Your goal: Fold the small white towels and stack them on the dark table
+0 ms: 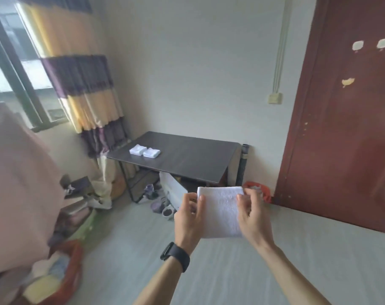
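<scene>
Up in the air, the white towel (220, 211) hangs pinched by both hands: left hand (188, 219) and right hand (252, 216) clamp its side edges (lower right corner hidden).

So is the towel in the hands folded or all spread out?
Folded. The towel is a small neat rectangle, pinched by the left hand and right hand.

One wide-angle camera sat on my head, looking forward and down. My hands filled the lower centre of the frame, close up; the dark table (182, 157) stood farther off at mid-frame, against the wall.
</scene>
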